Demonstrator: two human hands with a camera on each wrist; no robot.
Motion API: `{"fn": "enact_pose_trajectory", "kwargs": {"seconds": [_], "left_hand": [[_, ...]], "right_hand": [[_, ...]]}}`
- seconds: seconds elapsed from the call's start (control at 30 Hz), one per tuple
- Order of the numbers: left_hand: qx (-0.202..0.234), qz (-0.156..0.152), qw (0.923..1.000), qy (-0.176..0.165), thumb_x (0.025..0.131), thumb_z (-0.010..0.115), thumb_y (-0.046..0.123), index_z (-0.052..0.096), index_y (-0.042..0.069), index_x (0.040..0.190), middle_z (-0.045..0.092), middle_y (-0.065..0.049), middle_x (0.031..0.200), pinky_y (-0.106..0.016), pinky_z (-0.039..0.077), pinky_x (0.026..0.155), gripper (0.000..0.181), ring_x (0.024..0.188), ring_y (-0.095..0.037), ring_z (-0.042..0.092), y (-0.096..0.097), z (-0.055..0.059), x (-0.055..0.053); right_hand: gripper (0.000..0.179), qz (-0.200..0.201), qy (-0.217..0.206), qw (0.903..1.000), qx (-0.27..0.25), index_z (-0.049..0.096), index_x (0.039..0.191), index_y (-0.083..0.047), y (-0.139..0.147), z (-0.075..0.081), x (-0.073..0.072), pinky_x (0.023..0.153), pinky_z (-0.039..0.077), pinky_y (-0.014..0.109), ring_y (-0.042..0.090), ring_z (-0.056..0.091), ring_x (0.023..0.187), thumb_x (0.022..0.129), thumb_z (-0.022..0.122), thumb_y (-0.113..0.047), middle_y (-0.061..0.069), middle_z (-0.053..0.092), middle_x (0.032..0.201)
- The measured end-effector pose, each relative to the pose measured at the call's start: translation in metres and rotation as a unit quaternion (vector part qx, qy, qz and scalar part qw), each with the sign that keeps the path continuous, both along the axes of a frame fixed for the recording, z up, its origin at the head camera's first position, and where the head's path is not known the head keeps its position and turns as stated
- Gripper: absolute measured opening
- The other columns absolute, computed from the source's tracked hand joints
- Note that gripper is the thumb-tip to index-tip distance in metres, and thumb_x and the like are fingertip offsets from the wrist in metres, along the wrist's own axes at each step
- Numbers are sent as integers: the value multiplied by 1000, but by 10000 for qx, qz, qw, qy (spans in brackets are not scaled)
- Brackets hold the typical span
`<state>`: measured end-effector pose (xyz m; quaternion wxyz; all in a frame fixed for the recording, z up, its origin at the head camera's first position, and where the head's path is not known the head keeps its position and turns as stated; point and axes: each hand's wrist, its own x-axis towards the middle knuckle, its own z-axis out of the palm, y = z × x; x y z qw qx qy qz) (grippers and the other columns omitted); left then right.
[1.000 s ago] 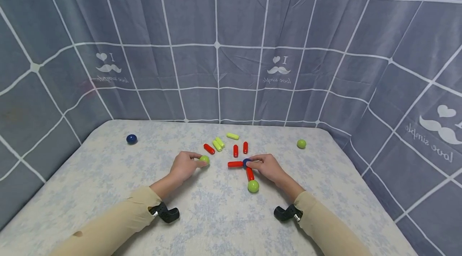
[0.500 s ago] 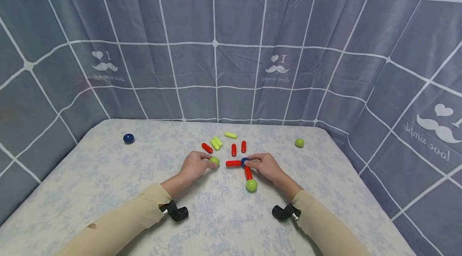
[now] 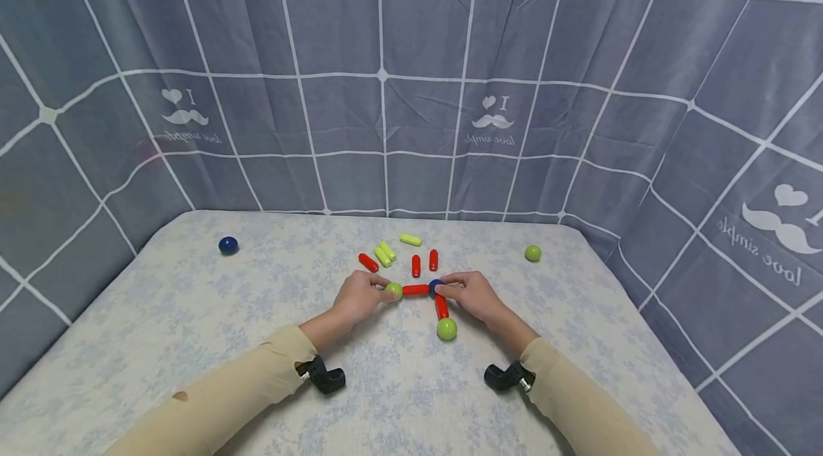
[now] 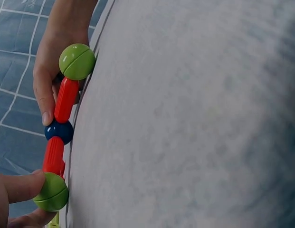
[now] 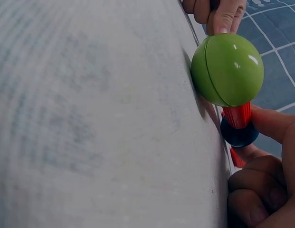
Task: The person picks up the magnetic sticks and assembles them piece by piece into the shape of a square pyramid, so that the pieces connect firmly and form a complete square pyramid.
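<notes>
My left hand [image 3: 358, 296] pinches a green ball [image 3: 394, 291] between thumb and fingers. The ball meets the left end of a red rod [image 3: 415, 290]; whether it is joined there I cannot tell. That rod runs to a blue ball [image 3: 435, 288], which my right hand [image 3: 474, 295] pinches from the right. From the blue ball a second red rod [image 3: 441, 307] points toward me and ends in another green ball [image 3: 446, 329]. In the left wrist view, the blue ball [image 4: 59, 131] sits between both red rods.
Beyond the hands lie loose red rods [image 3: 416, 266] and yellow-green rods [image 3: 383, 256] on the patterned tablecloth [image 3: 386, 399]. A lone blue ball [image 3: 228, 246] is at the far left, a green ball [image 3: 532, 253] at the far right. A grey curtain [image 3: 411, 113] hangs behind.
My left hand has moved right with its green ball, from apart from the red rod to meeting its end. My right hand has stayed on the blue ball.
</notes>
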<state>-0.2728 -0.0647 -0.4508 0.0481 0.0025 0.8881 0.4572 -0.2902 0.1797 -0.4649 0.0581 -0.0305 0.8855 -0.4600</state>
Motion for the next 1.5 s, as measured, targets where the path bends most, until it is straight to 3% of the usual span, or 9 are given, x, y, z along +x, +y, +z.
{"fn": "enact_pose_trajectory", "kwargs": {"seconds": [0.2,0.3,0.4,0.5,0.63,0.73,0.87,1.2,1.5], "left_hand": [[-105,-185,9998,-13,83,82,28,76,7,115,62,-15,138,-48,48,98,39,125,-33,57,-1,-2,0],[-296,-97,9992,242,81,84,33,74,10,119,69,-12,122,-40,52,81,46,105,-26,65,-1,-1,5],[-514,-111,9969,580,81,83,36,74,13,115,71,-6,94,-33,46,60,42,75,-19,61,5,5,15],[-724,-611,9928,728,82,80,42,76,13,102,65,1,76,-30,42,53,35,62,-16,55,20,12,28],[-970,-1460,9829,565,84,75,55,75,16,78,58,8,60,-27,38,48,40,54,-11,53,47,18,42],[-1144,-1743,9765,543,84,72,60,65,19,58,44,10,46,-24,29,43,49,44,-9,46,62,16,46],[-1238,-1888,9715,727,86,72,57,49,21,49,32,11,42,-23,21,40,57,39,-8,38,72,10,47],[-1202,-2030,9699,610,87,73,45,46,20,45,27,12,42,-23,16,41,56,38,-7,30,70,13,54],[-1458,-2055,9673,302,83,76,42,70,21,66,51,10,50,-25,34,48,27,50,-8,48,54,15,62]], "right_hand": [[33,176,-123,9998,-49,75,118,-15,3,1,-1,63,36,29,16,45,66,91,74,-34,-2,50,69],[33,294,-222,9993,6,75,121,-20,5,1,-2,64,35,29,16,45,68,91,73,-35,-2,53,77],[34,359,-226,9991,94,75,121,-20,7,3,-1,64,36,29,16,46,70,91,73,-36,-1,57,84],[32,367,-157,9991,165,76,119,-19,9,6,-1,63,37,29,17,47,67,91,73,-34,-1,58,79],[29,397,-87,9990,169,77,115,-19,11,9,-1,58,35,28,16,44,58,91,73,-34,-3,46,60],[29,476,-54,9987,142,77,114,-17,11,9,-2,55,34,27,14,41,54,91,73,-34,-5,41,54],[26,494,-49,9986,154,78,112,-17,9,8,-2,54,32,27,15,40,53,91,73,-31,-5,41,55],[23,655,-3,9974,306,77,105,-13,13,11,1,52,30,26,13,38,50,89,74,-29,-5,41,54],[25,804,-229,9941,688,70,91,-13,32,13,15,51,28,25,11,35,49,86,74,-37,-6,40,54]]}}
